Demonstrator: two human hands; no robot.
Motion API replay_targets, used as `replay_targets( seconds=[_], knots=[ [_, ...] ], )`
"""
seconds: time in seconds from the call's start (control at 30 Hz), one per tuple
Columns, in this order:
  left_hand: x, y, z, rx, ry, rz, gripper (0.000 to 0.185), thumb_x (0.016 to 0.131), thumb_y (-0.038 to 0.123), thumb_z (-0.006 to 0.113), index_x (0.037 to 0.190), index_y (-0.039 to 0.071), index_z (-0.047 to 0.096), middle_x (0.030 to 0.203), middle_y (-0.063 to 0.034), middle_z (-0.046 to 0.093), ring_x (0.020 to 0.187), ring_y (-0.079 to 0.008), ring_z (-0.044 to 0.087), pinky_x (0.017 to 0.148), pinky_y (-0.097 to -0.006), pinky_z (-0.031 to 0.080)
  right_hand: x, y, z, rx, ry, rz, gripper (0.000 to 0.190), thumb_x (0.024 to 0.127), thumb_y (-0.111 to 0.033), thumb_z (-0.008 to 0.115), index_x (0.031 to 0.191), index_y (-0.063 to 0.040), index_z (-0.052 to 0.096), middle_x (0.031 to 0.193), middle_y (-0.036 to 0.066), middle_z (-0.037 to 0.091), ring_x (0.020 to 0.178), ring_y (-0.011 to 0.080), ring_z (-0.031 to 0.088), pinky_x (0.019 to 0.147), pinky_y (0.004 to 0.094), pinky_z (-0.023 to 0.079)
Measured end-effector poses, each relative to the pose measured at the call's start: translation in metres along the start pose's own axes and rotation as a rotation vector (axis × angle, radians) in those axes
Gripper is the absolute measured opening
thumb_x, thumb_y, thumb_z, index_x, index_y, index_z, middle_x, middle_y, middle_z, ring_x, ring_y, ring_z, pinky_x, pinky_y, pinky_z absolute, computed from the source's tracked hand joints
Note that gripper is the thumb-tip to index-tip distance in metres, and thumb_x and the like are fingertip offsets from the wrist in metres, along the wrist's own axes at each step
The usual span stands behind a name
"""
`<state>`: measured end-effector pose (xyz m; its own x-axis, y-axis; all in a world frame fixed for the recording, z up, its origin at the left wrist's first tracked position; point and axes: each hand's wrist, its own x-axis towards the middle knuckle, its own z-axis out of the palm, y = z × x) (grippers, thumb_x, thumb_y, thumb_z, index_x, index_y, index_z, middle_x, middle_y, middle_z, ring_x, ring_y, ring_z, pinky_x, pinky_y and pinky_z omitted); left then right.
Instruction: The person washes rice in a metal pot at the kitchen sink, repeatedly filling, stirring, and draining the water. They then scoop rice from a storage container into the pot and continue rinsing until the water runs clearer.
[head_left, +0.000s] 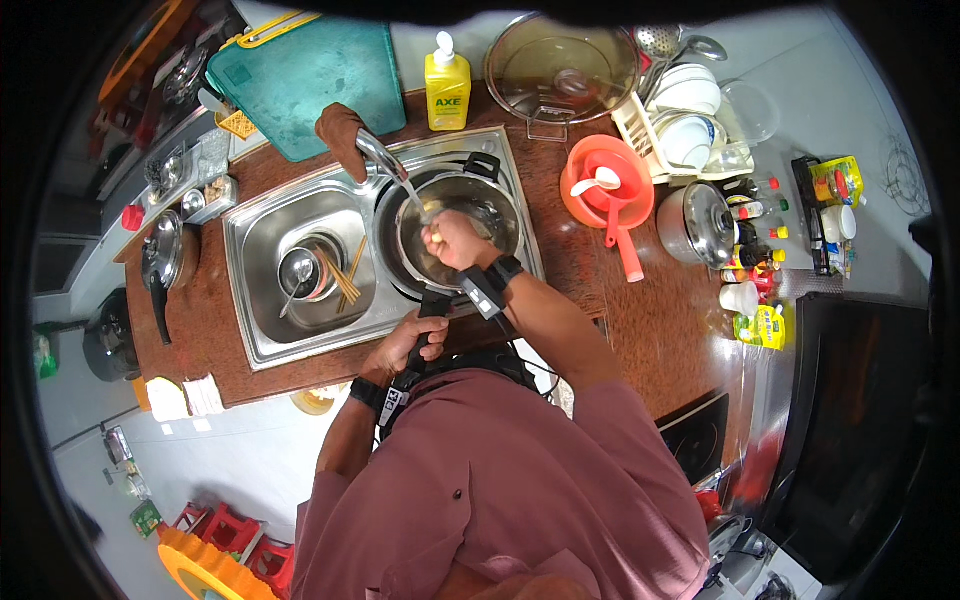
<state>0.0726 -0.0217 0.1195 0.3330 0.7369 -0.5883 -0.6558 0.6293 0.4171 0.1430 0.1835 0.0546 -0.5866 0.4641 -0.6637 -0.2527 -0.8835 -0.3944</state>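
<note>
My left hand (411, 341) grips the black handle (435, 304) of a metal pan (512, 206) that sits in the right sink basin. Inside the pan my right hand (456, 240) is closed around something pale yellow, probably a sponge, mostly hidden by the fingers. Water runs into the pan from the chrome faucet (382, 156), which has a brown cloth (341, 139) over it. The left sink basin (262, 232) holds nested metal bowls (330, 251), a spoon (292, 292) and several wooden chopsticks (341, 277).
Behind the sink stand a teal cutting board (315, 82), a yellow soap bottle (448, 94) and a glass lid (562, 67). To the right are red plastic colanders (574, 169), a dish rack (652, 154), a lidded pot (686, 225) and several bottles. A lidded saucepan (169, 251) stands left.
</note>
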Motion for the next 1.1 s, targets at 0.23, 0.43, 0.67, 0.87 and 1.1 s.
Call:
replay_targets(
  seconds=[0.23, 0.43, 0.67, 0.87, 1.1],
  knots=[
    [-0.008, 0.010, -0.001, -0.032, -0.006, -0.015, 0.012, 0.097, 0.012, 0.062, 0.097, 0.006, 0.052, 0.066, 0.0007, 0.047, 0.046, -0.0076, 0.041, 0.041, -0.0232, 0.031, -0.006, -0.027, -0.006, -0.037, -0.054, 0.204, 0.008, 0.098, -0.011, 0.050, 0.096, -0.003, 0.052, 0.082, 0.013, 0.059, 0.058, 0.0153, 0.053, 0.043, 0.0236, 0.038],
    [-0.005, 0.011, -0.001, 0.015, -0.007, -0.027, 0.016, 0.097, 0.010, 0.061, 0.110, 0.005, 0.053, 0.068, 0.0007, 0.047, 0.046, -0.0076, 0.040, 0.041, -0.0231, 0.032, -0.015, -0.012, 0.004, -0.094, -0.210, 0.319, 0.010, 0.101, -0.011, 0.049, 0.102, -0.002, 0.051, 0.081, 0.012, 0.059, 0.056, 0.0123, 0.052, 0.039, 0.0225, 0.037],
    [-0.012, 0.017, 0.005, -0.007, 0.025, -0.018, 0.011, 0.097, 0.011, 0.061, 0.101, 0.008, 0.051, 0.068, 0.0018, 0.047, 0.047, -0.0070, 0.040, 0.041, -0.0230, 0.032, -0.009, -0.032, 0.007, 0.238, -0.071, 0.069, 0.007, 0.097, -0.009, 0.047, 0.097, -0.003, 0.050, 0.080, 0.010, 0.057, 0.058, 0.0133, 0.051, 0.046, 0.0228, 0.037],
    [-0.014, 0.023, -0.002, 0.074, 0.081, 0.015, 0.017, 0.096, 0.013, 0.063, 0.086, 0.010, 0.050, 0.066, 0.0021, 0.047, 0.048, -0.0073, 0.042, 0.042, -0.0240, 0.031, -0.048, -0.030, 0.006, -0.928, -0.388, 0.268, 0.012, 0.091, -0.009, 0.055, 0.085, -0.003, 0.063, 0.072, 0.008, 0.060, 0.048, 0.0159, 0.051, 0.042, 0.0309, 0.037],
    [-0.025, 0.018, 0.000, 0.074, 0.113, -0.053, 0.017, 0.096, 0.013, 0.062, 0.085, 0.009, 0.049, 0.067, 0.0013, 0.048, 0.048, -0.0084, 0.041, 0.044, -0.0245, 0.032, -0.063, -0.083, 0.029, -2.637, -0.313, -0.958, 0.032, 0.086, -0.014, 0.064, 0.116, -0.008, 0.070, 0.105, 0.014, 0.073, 0.084, 0.0303, 0.074, 0.070, 0.0473, 0.056]
  ],
)
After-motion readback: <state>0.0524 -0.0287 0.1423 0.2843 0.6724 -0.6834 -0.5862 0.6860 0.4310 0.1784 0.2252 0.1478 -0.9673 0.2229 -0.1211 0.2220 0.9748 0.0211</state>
